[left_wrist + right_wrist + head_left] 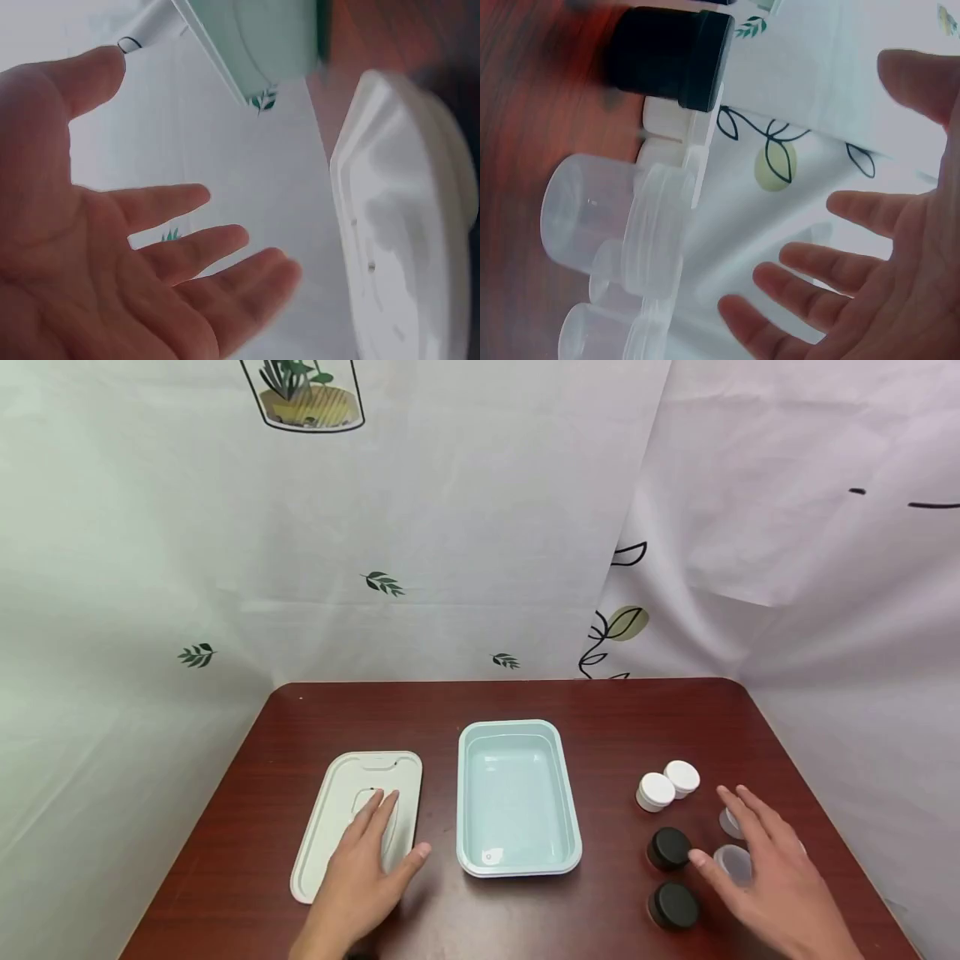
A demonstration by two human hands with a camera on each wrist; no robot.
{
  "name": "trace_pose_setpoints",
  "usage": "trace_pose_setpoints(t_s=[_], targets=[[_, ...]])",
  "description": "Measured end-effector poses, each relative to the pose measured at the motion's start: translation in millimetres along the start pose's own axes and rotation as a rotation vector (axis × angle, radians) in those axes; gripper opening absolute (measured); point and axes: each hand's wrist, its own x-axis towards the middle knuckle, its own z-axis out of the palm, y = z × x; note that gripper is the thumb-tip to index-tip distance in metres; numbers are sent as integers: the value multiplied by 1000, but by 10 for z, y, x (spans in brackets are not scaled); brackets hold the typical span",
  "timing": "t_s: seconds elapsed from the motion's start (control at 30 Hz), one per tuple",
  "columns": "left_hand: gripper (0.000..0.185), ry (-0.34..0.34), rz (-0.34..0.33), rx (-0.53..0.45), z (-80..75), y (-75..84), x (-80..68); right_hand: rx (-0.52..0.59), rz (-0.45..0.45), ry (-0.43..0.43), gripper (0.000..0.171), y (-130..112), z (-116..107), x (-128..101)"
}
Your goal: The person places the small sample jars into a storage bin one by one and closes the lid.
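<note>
Clear lidded jars [733, 862] sit near the right edge of the table [600, 710], and our right hand [772, 877] hovers over them with its fingers [746, 814] spread wide and straight, holding nothing; the right wrist view shows the open palm [900, 300] apart from the clear jars [622, 225], so we cannot see any contact. Our thumb tip lies just beside a black-lidded jar [668, 847], and a second black-lidded jar [674, 905] stands nearer the front edge. Two white-lidded jars [667, 785] stand touching each other a little farther back. Our left hand [360, 877] lies over the pale green lid [352, 777], which rests flat toward the left side of the table; the fingers [378, 814] are straight and loosely together, the thumb is splayed toward the middle. From the left wrist view the palm [112, 277] appears lifted off the lid [405, 225], so we cannot tell whether the fingertips touch it. Between our hands, at the middle of the table, sits the pale green rectangular tray [517, 860], open side up.
</note>
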Motion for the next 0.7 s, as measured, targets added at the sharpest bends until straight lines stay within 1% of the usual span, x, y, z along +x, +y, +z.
trace_pose_setpoints(t_s=[0.07, 0.13, 0.27, 0.33, 0.47, 0.7], targets=[[80, -8, 4, -82, 26, 14, 10, 27, -1, 27, 92, 35, -15, -5], [77, -24, -7, -191, 48, 34, 15, 47, -10, 62, 88, 75, -30, -7], [73, -77, -76, -436, 96, 82, 12, 60, 14, 139, 80, 134, -52, -8], [72, -88, -100, -523, 129, 98, 8, 88, 46, 175, 77, 166, -58, -13], [71, -107, -128, -657, 219, 110, 7, 178, 122, 254, 69, 238, -70, -26], [73, -153, -195, -798, 382, 125, 17, 359, 244, 372, 56, 386, -67, -63]])
